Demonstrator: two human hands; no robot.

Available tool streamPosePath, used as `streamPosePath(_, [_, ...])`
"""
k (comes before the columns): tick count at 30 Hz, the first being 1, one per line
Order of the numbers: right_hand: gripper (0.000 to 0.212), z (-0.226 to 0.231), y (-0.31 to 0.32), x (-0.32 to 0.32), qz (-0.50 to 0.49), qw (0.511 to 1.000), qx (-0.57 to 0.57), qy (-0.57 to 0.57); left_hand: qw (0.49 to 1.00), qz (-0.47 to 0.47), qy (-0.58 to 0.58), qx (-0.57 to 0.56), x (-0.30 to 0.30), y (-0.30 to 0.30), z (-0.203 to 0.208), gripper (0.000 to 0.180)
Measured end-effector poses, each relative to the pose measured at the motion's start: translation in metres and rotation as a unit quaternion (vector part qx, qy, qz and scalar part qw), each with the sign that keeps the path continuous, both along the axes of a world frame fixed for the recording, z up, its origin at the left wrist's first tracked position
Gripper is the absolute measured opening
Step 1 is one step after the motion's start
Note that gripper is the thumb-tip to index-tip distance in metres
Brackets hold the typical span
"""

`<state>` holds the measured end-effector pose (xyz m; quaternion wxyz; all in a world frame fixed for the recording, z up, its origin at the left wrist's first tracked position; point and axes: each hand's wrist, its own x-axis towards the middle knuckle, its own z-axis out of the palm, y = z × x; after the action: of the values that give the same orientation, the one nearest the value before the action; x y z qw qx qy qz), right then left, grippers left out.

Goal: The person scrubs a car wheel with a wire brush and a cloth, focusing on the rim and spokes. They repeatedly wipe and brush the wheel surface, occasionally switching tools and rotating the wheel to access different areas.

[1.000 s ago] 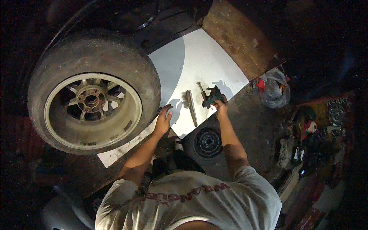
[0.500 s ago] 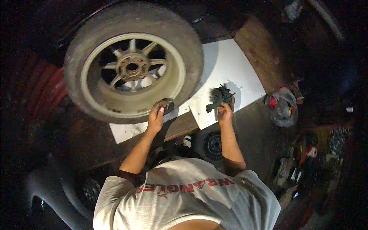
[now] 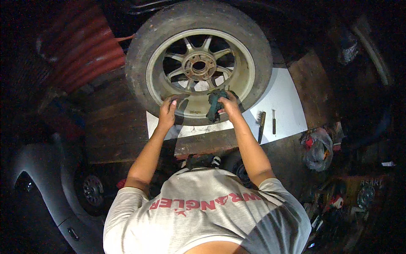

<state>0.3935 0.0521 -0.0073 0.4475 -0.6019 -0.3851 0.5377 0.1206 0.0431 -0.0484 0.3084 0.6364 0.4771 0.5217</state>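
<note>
A large car wheel (image 3: 198, 111), its tyre worn and its spoked rim dull and dirty, lies with its hollow side facing up. My left hand (image 3: 168, 111) grips the near left lip of the rim, thumb on top; its fingertips are in dark shadow. Bunched in my right hand (image 3: 230, 106) is a dark green rag (image 3: 215, 105), held against the inner rim wall at the near right. To the right of the tyre, a wire brush (image 3: 261, 122) and a slim tool with a dark handle (image 3: 274, 123) rest on a white sheet (image 3: 292, 112).
Under the sheet are brown boards (image 3: 114, 122). A clear plastic bag (image 3: 318, 150) with red and orange contents sits at the right. Red corrugated metal (image 3: 84, 46) rises at the far left, and a grey car body (image 3: 46, 178) stands at the near left.
My right hand has carried the rag leftward from above the white sheet to the inside of the rim. The brush and slim tool are now uncovered. My view has turned, shifting the wheel rightward.
</note>
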Motion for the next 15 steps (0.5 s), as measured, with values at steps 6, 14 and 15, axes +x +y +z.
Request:
streamPosePath(6, [0.057,-0.014,0.047,-0.034,0.177,0.792,0.016,-0.584,1.000,0.001,0.015,0.004,-0.025,0.008,0.007,0.031])
streamPosePath(14, [0.065,-0.063,0.033,-0.041,0.320,0.728,0.069,-0.603,1.000,-0.016,0.002,-0.027,-0.035,0.008,0.006,0.032])
streamPosePath(15, [0.066,-0.064,0.031,-0.041,0.322,0.730,0.079,-0.597,0.999,-0.018,-0.008,-0.027,-0.036,0.008,0.004,0.031])
